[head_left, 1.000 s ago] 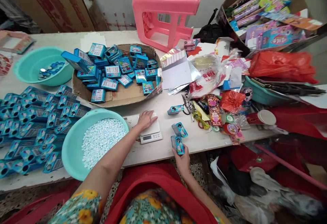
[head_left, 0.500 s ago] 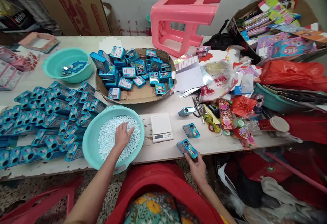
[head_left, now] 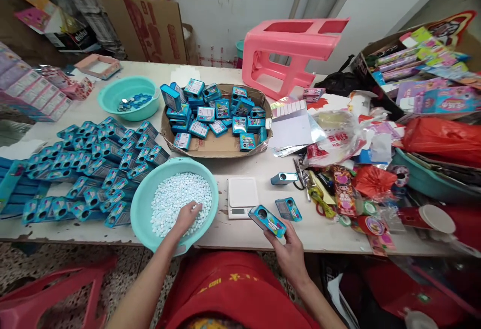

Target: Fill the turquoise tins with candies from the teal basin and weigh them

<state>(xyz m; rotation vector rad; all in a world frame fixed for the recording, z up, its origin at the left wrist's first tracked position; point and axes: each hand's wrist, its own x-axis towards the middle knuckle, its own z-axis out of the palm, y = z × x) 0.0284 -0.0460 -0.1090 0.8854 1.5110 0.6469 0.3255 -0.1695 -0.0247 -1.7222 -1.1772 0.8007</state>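
My left hand is over the small pale blue-white candies in a turquoise basin, fingers drawn together on a few of them. In my right hand is a blue candy box, tilted, its round hole facing up, just in front of the white digital scale. Behind that hand lies a second blue box with a hole, and farther back another blue box.
Many blue boxes with round holes stand left of the basin. A cardboard tray of blue boxes sits behind it, near a smaller turquoise basin of blue caps. A pink stool and clutter with scissors are rightward.
My right hand has lifted its box and tilted it toward the scale. My left hand's fingers have gone from spread to drawn together in the candies. The view has shifted.
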